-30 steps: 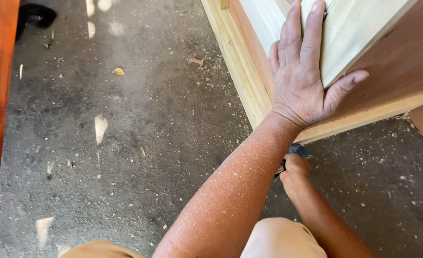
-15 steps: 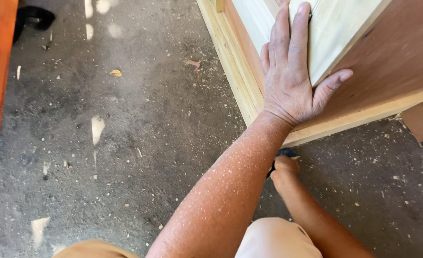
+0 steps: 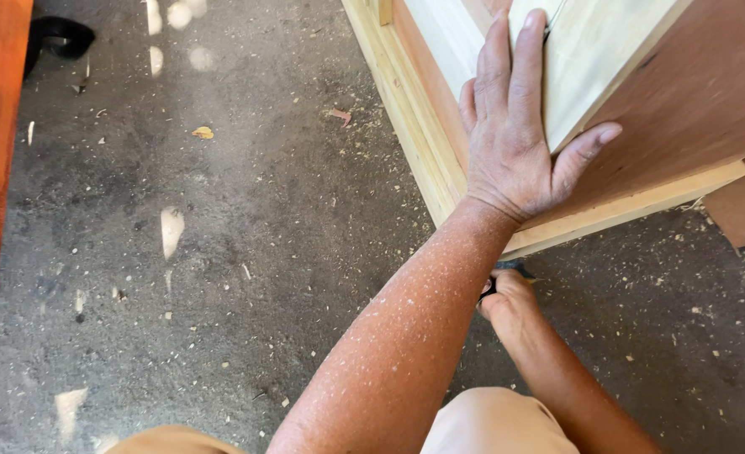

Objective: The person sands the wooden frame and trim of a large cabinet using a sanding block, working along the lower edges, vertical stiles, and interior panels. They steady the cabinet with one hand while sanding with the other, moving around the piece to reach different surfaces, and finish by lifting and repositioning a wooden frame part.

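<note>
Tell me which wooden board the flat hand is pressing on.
The pale, unfinished board under the left hand; the reddish-brown panel beside it meets only the thumb.

- One view only, from a camera on the person's head.
- It faces steeply down onto the floor [image 3: 221, 210] and the person's own arms.
- It sits close: the hands and a wooden frame [image 3: 608, 210] fill the right half.
</note>
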Action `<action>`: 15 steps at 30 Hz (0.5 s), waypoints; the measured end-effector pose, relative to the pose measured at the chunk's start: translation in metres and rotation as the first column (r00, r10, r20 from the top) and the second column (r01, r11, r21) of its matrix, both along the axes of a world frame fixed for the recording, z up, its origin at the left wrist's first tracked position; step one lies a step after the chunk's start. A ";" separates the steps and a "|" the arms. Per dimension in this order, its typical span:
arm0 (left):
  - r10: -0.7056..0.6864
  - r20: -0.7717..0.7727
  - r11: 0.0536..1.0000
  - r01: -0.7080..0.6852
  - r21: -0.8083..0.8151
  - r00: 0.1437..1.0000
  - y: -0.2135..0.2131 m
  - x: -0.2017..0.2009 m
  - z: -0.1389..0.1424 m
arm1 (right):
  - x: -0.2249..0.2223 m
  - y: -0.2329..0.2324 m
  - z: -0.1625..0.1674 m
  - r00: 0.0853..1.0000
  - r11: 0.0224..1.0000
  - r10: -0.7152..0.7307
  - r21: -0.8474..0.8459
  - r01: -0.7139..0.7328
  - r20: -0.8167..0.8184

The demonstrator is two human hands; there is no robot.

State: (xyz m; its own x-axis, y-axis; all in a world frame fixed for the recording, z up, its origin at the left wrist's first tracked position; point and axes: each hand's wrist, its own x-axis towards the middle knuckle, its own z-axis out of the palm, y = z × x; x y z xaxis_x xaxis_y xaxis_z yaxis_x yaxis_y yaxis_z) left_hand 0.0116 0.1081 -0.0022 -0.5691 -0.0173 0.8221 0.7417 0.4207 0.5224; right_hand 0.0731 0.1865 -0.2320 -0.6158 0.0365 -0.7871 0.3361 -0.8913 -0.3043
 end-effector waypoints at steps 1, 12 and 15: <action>0.000 -0.003 1.000 0.000 0.002 1.000 0.001 -0.001 0.000 | 0.000 0.001 0.000 0.999 0.999 -0.028 0.023 0.027 0.026; 0.002 -0.017 1.000 -0.002 -0.002 1.000 0.004 0.003 -0.002 | 0.031 0.013 -0.031 0.977 0.886 0.208 0.433 -0.166 -0.050; 0.011 -0.023 1.000 -0.011 -0.007 1.000 0.003 0.003 -0.001 | 0.032 0.000 -0.031 0.962 0.911 0.258 0.354 -0.210 -0.093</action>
